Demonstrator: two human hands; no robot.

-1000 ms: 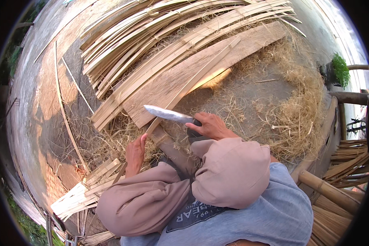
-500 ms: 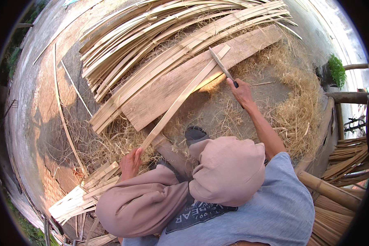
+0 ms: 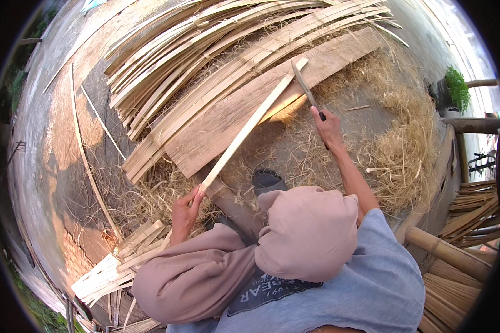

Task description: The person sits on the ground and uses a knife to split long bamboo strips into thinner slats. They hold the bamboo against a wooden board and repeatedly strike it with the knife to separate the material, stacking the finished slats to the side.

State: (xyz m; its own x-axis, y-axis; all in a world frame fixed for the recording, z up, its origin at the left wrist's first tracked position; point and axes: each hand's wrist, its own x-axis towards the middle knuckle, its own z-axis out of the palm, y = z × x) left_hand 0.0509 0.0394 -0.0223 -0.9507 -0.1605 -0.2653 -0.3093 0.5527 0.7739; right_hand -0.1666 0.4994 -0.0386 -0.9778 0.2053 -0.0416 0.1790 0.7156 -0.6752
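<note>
My left hand (image 3: 186, 213) is closed around the near end of a long pale bamboo strip (image 3: 250, 125). The strip slants up to the right, and its far part lies over a wide wooden plank (image 3: 205, 131). My right hand (image 3: 329, 130) grips a knife (image 3: 302, 83) by its dark handle. Its long blade points up and left, with the tip at the strip's far end. Whether the edge touches the strip I cannot tell.
Beyond the plank lies a large stack of split strips (image 3: 172, 72). Curly shavings (image 3: 397, 150) cover the ground to the right. At lower left rests a bundle of shorter strips (image 3: 114, 269). A bamboo pole (image 3: 447, 254) and more strips (image 3: 472, 213) stand at right.
My left hand has moved up and slightly right with the strip, whose visible side now looks narrower and brighter. The knife has shifted slightly right, with its tip nearer the strip's far end.
</note>
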